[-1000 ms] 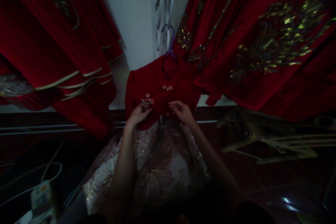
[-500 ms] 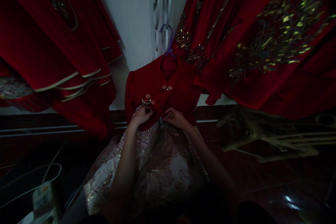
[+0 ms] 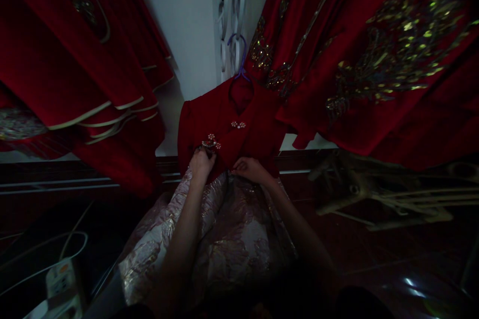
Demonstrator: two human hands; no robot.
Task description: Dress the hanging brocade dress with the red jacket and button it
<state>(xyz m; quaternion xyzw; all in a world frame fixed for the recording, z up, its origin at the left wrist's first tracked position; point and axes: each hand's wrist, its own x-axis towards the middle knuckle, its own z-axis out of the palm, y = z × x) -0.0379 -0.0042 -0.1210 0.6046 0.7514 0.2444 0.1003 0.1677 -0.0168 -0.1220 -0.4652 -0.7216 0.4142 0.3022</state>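
A small red dress top [image 3: 224, 119] hangs on a purple hanger [image 3: 239, 52] against the white wall, with a pale pink-gold brocade skirt [image 3: 224, 239] spreading below. My left hand [image 3: 201, 164] is closed on the red fabric just under a jewelled clasp [image 3: 210, 143]. My right hand [image 3: 249, 169] pinches the lower edge of the red top near its front opening. A second pearl clasp [image 3: 238, 124] sits higher on the chest.
Large red garments with gold embroidery [image 3: 392, 55] hang at right; red garments with cream piping [image 3: 93, 84] hang at left. A white power strip with cables [image 3: 62, 279] lies at bottom left. A pale branch-like stand [image 3: 374, 199] lies on the dark glossy floor at right.
Both hands moved closer together along the top's lower edge. My right hand closed from spread fingers to a pinch; my left hand rose toward the jewelled clasp.
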